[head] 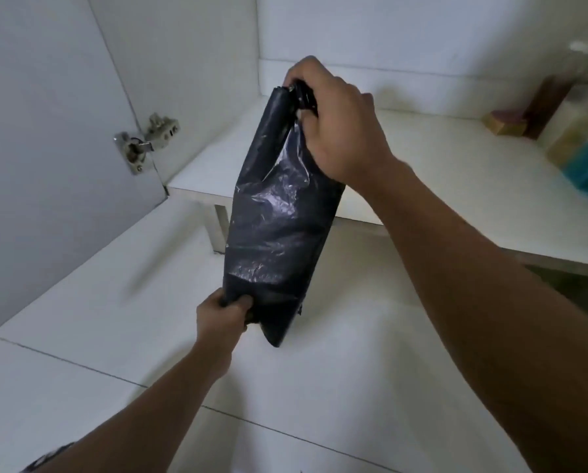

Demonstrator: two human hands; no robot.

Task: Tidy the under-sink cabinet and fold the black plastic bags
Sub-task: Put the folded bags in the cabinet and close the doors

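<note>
Right hand grips the crinkled, glossy black plastic bag at its top, left hand pinches its bottom

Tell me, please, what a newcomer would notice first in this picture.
A black plastic bag hangs stretched at the centre, the right hand gripping its top and the left hand pinching its bottom edge. Behind it a metal hinge sits on the cabinet door at left.
</note>
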